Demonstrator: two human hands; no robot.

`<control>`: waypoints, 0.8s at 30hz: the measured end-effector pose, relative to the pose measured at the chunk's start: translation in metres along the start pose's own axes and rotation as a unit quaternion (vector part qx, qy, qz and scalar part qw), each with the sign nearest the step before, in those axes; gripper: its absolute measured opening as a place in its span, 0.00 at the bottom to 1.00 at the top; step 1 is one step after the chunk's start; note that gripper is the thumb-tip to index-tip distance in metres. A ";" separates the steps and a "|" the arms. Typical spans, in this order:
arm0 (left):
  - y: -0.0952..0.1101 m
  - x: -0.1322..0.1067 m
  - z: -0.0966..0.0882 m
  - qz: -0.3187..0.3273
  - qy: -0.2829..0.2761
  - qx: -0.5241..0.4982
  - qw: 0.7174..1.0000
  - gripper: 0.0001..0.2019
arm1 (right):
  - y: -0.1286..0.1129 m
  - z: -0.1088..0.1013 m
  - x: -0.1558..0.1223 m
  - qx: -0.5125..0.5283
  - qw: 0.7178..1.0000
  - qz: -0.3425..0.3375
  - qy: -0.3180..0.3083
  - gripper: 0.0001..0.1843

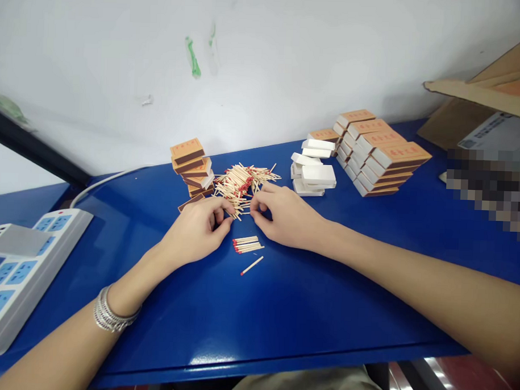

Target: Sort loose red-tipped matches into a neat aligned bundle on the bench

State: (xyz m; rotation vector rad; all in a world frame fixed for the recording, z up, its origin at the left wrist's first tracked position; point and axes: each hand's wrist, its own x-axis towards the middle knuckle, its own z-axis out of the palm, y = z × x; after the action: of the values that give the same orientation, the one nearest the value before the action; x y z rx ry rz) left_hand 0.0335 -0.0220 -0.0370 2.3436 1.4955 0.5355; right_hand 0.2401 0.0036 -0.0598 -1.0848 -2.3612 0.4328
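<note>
A loose pile of red-tipped matches point(242, 183) lies on the blue table point(307, 299). My left hand point(197, 228) rests at the pile's near edge, its fingers curled and pinching matches. My right hand point(285, 214) is beside it, fingers pinched on matches at the same edge. Below the two hands lies a small aligned bundle of matches point(247, 244), and a single match point(252, 266) lies nearer to me.
A leaning stack of orange matchboxes point(193, 169) stands left of the pile. White inner trays point(312, 169) and neat rows of orange matchbox sleeves point(378, 152) sit to the right. A white power strip point(22, 266) lies at the left; a cardboard box point(480, 106) at the far right.
</note>
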 end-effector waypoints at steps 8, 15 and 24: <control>0.002 0.001 0.000 -0.004 -0.004 -0.007 1.000 0.06 | -0.005 -0.008 -0.008 -0.011 0.999 0.003 -0.030 0.05; 0.002 0.001 0.000 0.003 -0.004 -0.004 1.000 0.06 | -0.009 -0.008 -0.005 -0.014 0.999 -0.037 -0.037 0.09; 0.002 0.001 -0.001 0.015 -0.004 0.011 1.000 0.06 | -0.013 -0.006 -0.010 0.133 0.990 -0.048 0.013 0.10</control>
State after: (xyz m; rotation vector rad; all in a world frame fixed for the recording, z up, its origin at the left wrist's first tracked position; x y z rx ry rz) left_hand 0.0349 -0.0222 -0.0349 2.3850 1.4716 0.5194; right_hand 0.2413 -0.0120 -0.0515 -0.8463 -2.2432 0.6719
